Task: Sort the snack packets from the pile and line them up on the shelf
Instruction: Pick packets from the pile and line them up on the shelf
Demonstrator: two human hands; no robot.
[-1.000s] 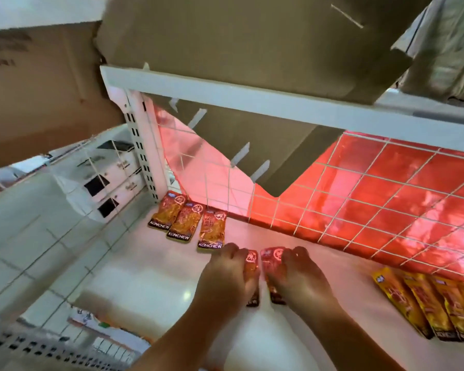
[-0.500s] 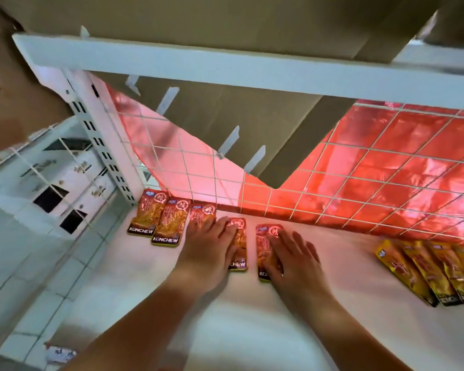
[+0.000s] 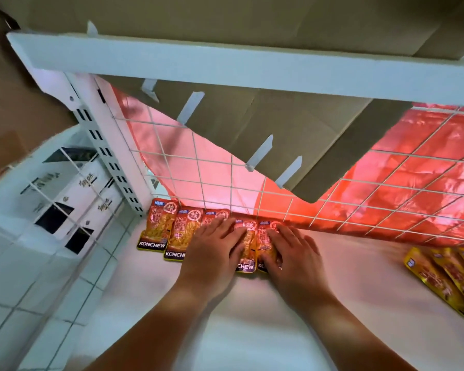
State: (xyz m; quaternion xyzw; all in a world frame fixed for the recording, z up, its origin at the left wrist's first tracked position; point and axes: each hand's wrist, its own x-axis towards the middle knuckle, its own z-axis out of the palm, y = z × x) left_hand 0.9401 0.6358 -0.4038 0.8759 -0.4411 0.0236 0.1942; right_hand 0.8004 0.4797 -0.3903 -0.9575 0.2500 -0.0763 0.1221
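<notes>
- A person's left hand (image 3: 214, 250) and right hand (image 3: 292, 254), both flat with fingers extended, are pressing red snack packets (image 3: 185, 231) into a row at the far left of the white shelf (image 3: 359, 279), apparently squaring them against the wire back (image 3: 265, 194).
- Yellow packets (image 3: 439, 279) are lying well apart at right, seemingly sorted by colour.

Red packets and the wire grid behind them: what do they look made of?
Red packets: glossy printed plastic or foil film, judging by the sheen and flat sealed edges. Wire grid: thin metal rods with a white coating, probably; they run straight and even, crossing in squares.
</notes>
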